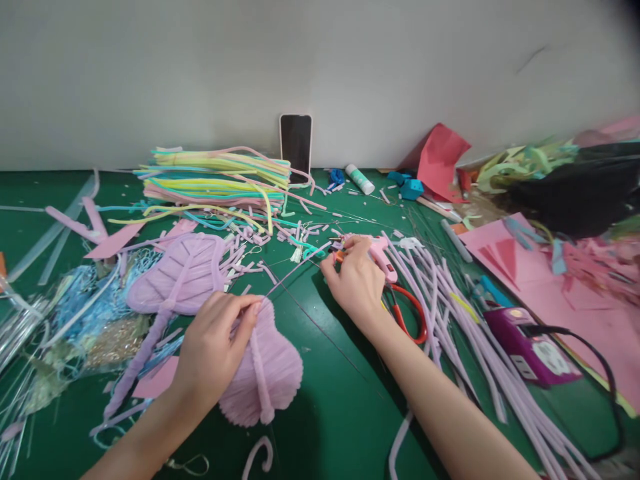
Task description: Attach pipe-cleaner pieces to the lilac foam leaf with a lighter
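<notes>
My left hand [215, 343] pinches the top edge of a lilac, ribbed, leaf-shaped pipe-cleaner piece [285, 363] with a fuzzy central rib. From its tip a thin purple strand [297, 268] runs up toward the right. My right hand [354, 283] is curled over the table, by the pink glue gun [381, 257] and the red-handled scissors [415, 313]. What its fingers grip is hidden. A second lilac leaf [183, 273], on a wrapped stem, lies left of my left hand.
Bundled coloured pipe cleaners [215, 177] lie at the back beside an upright phone [296, 147]. Loose lilac pipe cleaners [480, 347] spread at right, near a purple box with a black cable [533, 347]. Pink paper [505, 260] and a glue stick [360, 179] lie beyond.
</notes>
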`<state>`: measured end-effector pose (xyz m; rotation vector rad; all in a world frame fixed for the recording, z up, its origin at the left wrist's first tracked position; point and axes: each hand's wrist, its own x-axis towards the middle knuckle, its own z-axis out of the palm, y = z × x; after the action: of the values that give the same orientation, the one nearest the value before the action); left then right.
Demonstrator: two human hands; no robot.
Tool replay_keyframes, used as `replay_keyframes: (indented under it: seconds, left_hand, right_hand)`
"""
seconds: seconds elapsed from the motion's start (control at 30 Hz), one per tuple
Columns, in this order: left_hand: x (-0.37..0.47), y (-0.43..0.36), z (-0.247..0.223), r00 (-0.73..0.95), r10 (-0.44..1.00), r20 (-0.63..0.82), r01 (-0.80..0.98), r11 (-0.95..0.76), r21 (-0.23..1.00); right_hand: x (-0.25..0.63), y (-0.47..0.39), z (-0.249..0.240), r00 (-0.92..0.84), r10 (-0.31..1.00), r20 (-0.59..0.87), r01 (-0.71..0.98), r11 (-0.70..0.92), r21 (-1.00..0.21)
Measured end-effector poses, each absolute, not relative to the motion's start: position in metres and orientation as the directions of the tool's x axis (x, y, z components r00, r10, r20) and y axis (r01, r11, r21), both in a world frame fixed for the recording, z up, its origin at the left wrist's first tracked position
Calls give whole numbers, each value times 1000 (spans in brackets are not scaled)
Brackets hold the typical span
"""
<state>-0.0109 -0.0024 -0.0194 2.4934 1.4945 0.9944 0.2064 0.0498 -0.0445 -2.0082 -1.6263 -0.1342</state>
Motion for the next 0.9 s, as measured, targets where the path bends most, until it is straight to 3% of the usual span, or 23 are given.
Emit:
replay_keyframes:
  seconds: [0.9]
  left_hand:
    - [-10,-2,-20,301,832,466,769,-501,397]
  right_hand:
    - [202,47,-45,235,876,421,942,-98,-322]
